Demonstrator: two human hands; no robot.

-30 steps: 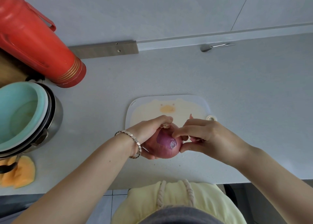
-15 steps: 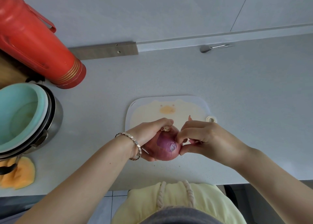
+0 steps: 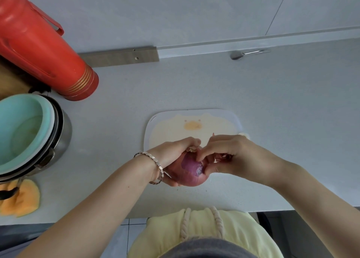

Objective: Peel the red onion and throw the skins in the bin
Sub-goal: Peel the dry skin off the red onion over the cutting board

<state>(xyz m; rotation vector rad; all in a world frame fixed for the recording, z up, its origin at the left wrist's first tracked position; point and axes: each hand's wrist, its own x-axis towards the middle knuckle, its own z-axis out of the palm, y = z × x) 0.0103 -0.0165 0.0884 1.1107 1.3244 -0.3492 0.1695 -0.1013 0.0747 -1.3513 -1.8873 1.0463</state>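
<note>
- Left hand (image 3: pixel 173 156) is gripping the red onion (image 3: pixel 191 173) from the left and underneath, fingers wrapping round it.
- Onion is sitting between both hands, over the worktop (image 3: pixel 272 102) at the near edge of the chopping board (image 3: pixel 167 125). Cannot tell if it is touching the surface.
- Right hand (image 3: pixel 233 156) is curling its grip inward: one fingertip is picking at the top of the onion, and reddish skins (image 3: pixel 222 157) look to be bunching in the palm.
- Progress, my read: early to middle of the peel. One glossy purple patch is showing bare; the rest of the visible surface is wearing papery brown-red skin.
- Remaining: stripping the rest, then binning all the skins. No bin is showing in view, so that leg is not yet started.
- Further left, a steel pot (image 3: pixel 64 139) is holding a teal bowl (image 3: pixel 19 129), with orange fruit slices (image 3: pixel 21 201) lying just beside it.
- At the back, a red flask (image 3: pixel 39 49) is standing on the left and a spoon (image 3: pixel 245 53) is lying by the wall. Neither is taking part.
</note>
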